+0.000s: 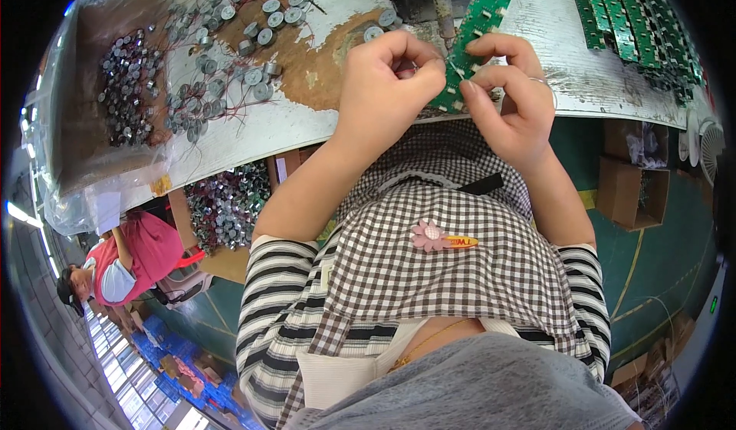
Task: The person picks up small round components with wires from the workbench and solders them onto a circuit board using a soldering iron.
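Both hands raised, left hand (387, 85) and right hand (506, 96) pinching green circuit board (474, 27)

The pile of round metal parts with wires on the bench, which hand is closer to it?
Left. The left hand is just right of the round metal parts; the right hand lies farther right, on the green circuit board.

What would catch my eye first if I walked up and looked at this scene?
Most striking is the long green circuit board strip at top centre, pinched between the left hand and right hand over the worn white table. To the left lie many small round silver parts with thin wires. More green boards are stacked at top right.
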Action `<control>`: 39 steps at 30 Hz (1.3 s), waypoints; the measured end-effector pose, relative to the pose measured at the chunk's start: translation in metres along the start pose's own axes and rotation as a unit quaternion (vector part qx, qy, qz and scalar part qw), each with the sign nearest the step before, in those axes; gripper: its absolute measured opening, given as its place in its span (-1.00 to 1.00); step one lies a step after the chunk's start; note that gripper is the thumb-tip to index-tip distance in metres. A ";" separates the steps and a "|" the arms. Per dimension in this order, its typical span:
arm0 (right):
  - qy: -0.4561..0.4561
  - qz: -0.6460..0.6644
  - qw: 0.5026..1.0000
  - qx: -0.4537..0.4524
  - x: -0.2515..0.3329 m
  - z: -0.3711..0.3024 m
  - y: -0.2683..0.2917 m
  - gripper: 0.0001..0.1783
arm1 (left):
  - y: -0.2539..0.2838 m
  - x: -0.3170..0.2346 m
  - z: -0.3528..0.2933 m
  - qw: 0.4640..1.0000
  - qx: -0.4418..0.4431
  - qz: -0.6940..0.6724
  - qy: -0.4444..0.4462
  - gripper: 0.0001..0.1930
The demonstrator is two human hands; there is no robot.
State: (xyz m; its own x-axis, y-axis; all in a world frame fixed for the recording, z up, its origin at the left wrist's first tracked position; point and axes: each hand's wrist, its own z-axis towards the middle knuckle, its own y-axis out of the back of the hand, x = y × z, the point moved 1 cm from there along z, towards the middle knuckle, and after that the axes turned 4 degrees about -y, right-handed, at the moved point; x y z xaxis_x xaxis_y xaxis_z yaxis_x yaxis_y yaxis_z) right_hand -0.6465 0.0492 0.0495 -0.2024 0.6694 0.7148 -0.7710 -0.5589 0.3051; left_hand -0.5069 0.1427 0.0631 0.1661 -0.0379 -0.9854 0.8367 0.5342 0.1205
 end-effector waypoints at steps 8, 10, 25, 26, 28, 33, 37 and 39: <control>-0.006 0.020 1.000 -0.009 0.001 -0.006 0.001 -0.90 | 0.004 0.000 -0.006 0.999 0.029 -0.011 0.009 -0.91; -0.006 0.021 1.000 -0.015 0.001 -0.007 0.001 -0.90 | 0.004 0.000 -0.008 0.999 0.029 -0.026 0.008 -0.90; -0.005 0.004 1.000 -0.021 -0.002 -0.001 -0.003 -0.91 | -0.003 0.001 -0.001 0.998 -0.038 -0.016 -0.052 -0.90; -0.004 0.004 1.000 -0.022 -0.003 -0.003 -0.004 -0.91 | -0.004 -0.001 -0.004 0.999 -0.032 -0.012 -0.030 -0.91; -0.017 0.023 0.999 -0.030 -0.003 -0.006 -0.005 -0.89 | -0.003 -0.002 -0.006 0.999 -0.031 -0.014 -0.005 -0.91; -0.035 -0.014 0.998 -0.056 -0.002 -0.007 0.000 -0.93 | -0.001 0.002 -0.009 0.999 -0.008 -0.020 -0.024 -0.91; -0.108 0.173 0.977 -0.059 -0.011 -0.009 0.004 -0.97 | 0.011 -0.002 -0.005 0.999 0.034 -0.018 -0.018 -0.86; -0.114 0.197 0.970 -0.080 -0.010 -0.011 0.003 -0.96 | 0.036 -0.012 0.008 0.988 0.090 0.103 -0.075 -0.84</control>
State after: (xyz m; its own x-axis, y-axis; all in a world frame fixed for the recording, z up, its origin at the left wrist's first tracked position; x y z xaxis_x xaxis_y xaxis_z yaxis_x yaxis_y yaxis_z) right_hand -0.6533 0.0467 0.0361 -0.3762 0.2837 0.8820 -0.7486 -0.6541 -0.1088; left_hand -0.4749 0.1559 0.0797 0.4059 -0.0756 -0.9108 0.8542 0.3858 0.3487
